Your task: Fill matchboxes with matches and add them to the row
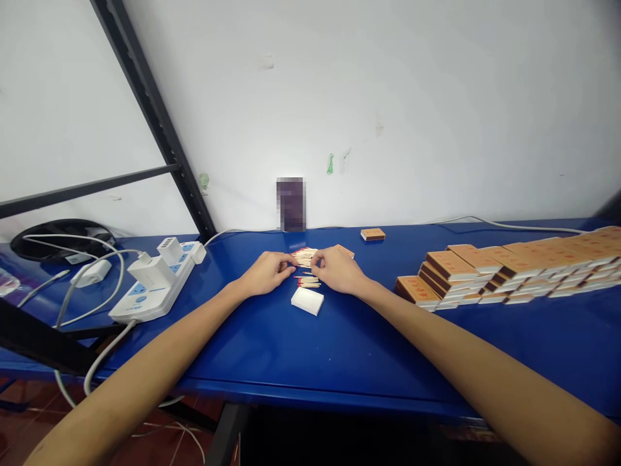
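A loose pile of red-tipped matches (305, 257) lies on the blue table between my two hands. My left hand (269, 272) is at the pile's left end, thumb and fingertips pinched on matches by their red heads. At the opposite end my right hand (338, 268) has its fingers closed on the plain wooden ends, partly hiding them. A smaller row of matches (308, 283) lies just nearer to me. In front of it rests a white matchbox tray (307, 301), its inside not visible. Part of a tan matchbox (346, 251) shows behind my right hand.
Stacked matchboxes (466, 265) fill the right side of the blue table (272, 343). A single matchbox (372, 234) lies near the wall. To the left are a white power strip (160, 291) with chargers, cables and a black rack post (160, 123). A pixelated dark rectangle (292, 204) stands against the wall.
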Tool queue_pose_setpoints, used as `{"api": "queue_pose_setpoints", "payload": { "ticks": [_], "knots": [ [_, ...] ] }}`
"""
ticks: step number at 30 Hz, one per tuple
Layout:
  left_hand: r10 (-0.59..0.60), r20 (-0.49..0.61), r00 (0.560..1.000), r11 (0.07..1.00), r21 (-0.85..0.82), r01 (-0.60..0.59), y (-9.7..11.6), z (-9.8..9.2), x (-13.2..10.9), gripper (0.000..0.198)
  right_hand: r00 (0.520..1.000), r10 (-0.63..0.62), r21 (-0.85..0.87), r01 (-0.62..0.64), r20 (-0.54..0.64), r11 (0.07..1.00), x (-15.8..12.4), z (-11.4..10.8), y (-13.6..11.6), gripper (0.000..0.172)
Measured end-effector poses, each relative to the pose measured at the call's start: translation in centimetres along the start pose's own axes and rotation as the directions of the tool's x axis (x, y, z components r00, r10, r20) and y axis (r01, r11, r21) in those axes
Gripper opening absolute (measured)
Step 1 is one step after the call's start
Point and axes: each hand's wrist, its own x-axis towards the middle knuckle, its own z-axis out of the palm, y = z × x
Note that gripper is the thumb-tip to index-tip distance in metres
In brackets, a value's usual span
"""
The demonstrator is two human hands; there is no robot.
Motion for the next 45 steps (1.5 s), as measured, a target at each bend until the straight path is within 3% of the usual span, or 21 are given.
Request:
{"api": "queue_pose_setpoints", "payload": {
  "ticks": [13,20,29,38,45],
  "knots": [
    [-0.008,0.065,0.998,0.999,-0.034,0.010,0.9,-0.4,-0.3,0.021,0.998,-0.061,0.055,0.061,-0.001,0.997,-0.2,-0.2,0.6,0.013],
    [0.037,0.081,0.996,0.999,-0.043,-0.033,1.1,-0.5,-0.5,0.020,0.988,-0.141,0.077,0.137,0.056,0.988,-0.7,-0.7,1.0,0.014],
    [0.056,0.066,0.996,0.998,-0.027,-0.054,1.0,-0.4,-0.7,0.020,0.979,-0.141,0.203,0.109,0.150,0.973,-1.1,-0.7,0.8,0.015],
    [0.092,0.050,0.994,0.995,-0.052,-0.090,1.2,-0.1,-0.7,0.020,0.988,-0.156,0.078,0.157,-0.018,0.985,-0.5,0.1,1.6,0.017],
    [-0.011,-0.034,0.999,1.000,-0.018,0.011,0.9,0.0,-0.5,0.023,0.967,-0.253,-0.019,0.253,-0.008,0.967,-0.1,0.4,1.4,0.018]
  ]
}}
